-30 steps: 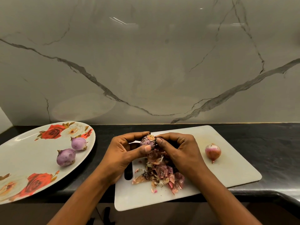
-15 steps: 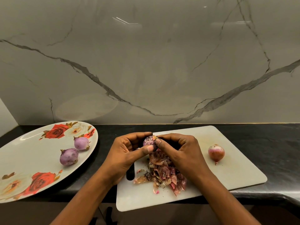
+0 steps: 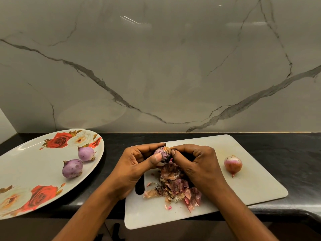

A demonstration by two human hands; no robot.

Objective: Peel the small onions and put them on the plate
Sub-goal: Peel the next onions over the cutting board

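Two peeled onions (image 3: 79,161) on plate (image 3: 26,164), left of cutting board (image 3: 251,180). Both hands (image 3: 166,160) grip third onion (image 3: 163,153) above board, half-skinned. Fourth onion (image 3: 233,164) on board, unpeeled.

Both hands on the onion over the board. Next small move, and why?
Probably strip the skin the right hand pinches near the root tuft, pulling it down onto the peel pile. The left hand grips the held onion, which shows dark skin patches, unlike the two peeled onions on the plate.
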